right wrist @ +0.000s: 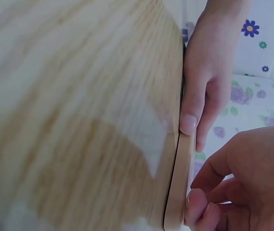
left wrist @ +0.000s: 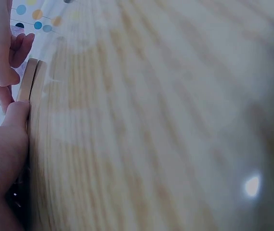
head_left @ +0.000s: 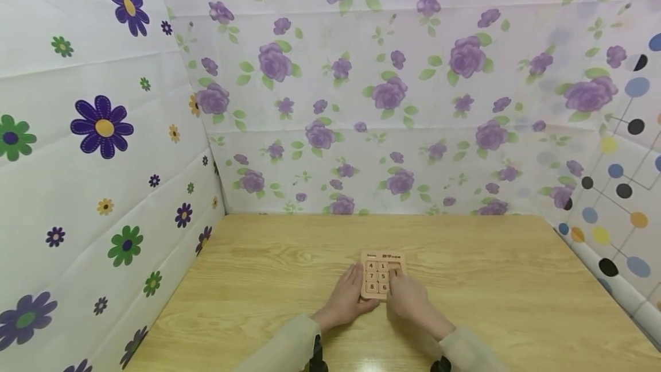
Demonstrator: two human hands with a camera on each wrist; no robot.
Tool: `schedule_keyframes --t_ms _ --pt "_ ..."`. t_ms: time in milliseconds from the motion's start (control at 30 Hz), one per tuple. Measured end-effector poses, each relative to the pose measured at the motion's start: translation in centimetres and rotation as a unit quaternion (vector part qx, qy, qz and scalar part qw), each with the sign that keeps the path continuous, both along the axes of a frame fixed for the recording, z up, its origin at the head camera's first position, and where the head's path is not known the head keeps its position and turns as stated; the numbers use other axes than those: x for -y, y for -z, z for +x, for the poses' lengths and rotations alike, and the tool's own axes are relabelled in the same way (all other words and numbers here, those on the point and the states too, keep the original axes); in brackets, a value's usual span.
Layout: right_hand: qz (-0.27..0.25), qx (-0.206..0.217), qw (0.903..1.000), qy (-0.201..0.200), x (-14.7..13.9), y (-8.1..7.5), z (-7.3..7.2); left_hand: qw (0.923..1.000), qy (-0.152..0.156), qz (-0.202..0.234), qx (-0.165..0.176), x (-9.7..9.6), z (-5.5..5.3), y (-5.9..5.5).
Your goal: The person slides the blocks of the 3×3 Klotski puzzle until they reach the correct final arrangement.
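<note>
A flat wooden number slide puzzle (head_left: 372, 296) lies on the table, its numbered tiles set in a frame. In the head view 4, 1, 7, 5, 8 and 6 can be read. My left hand (head_left: 343, 298) holds the frame, fingers along its left side and thumb at the near edge. That thumb (right wrist: 189, 122) presses the edge in the right wrist view. My right hand (head_left: 408, 297) is over the right column and hides most of it, with a fingertip near a darker recess at the top. Its fingers are curled in the right wrist view, the tips (right wrist: 197, 199) against the puzzle.
The wood-grain table (head_left: 268, 280) extends around the puzzle on all sides. Flower-patterned sheets (head_left: 356, 96) hang behind and at the left, and a dotted sheet (head_left: 619, 205) hangs at the right. Light reflects off the tabletop near the front.
</note>
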State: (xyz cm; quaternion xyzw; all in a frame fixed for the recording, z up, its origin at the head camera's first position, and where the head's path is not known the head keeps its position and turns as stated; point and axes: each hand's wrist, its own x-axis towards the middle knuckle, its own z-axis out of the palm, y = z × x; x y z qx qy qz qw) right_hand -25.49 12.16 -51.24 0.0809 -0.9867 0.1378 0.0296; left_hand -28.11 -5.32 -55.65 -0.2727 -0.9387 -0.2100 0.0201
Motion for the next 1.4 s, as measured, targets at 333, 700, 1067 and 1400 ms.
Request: schedule_keyframes --t_ms 333,700,1067,1400 --pt "-0.026 0.016 0.9995 -0.008 -0.4 0.4 -1.2 0.9999 0.001 -0.013 0.0 0.1 0.0 -0.3" --pt "-0.013 0.001 0.9998 -0.011 -0.8 0.4 -1.4 0.9999 0.004 -0.012 -0.003 0.0 -0.1 0.0" --pt "-0.021 -0.017 0.9993 -0.026 -1.1 -0.2 0.1 0.9999 0.002 -0.011 -0.006 0.0 0.2 -0.3" --pt "-0.019 0.021 0.9992 -0.027 -0.8 -1.2 1.8 0.9999 0.002 -0.01 -0.007 -0.1 0.1 -0.2"
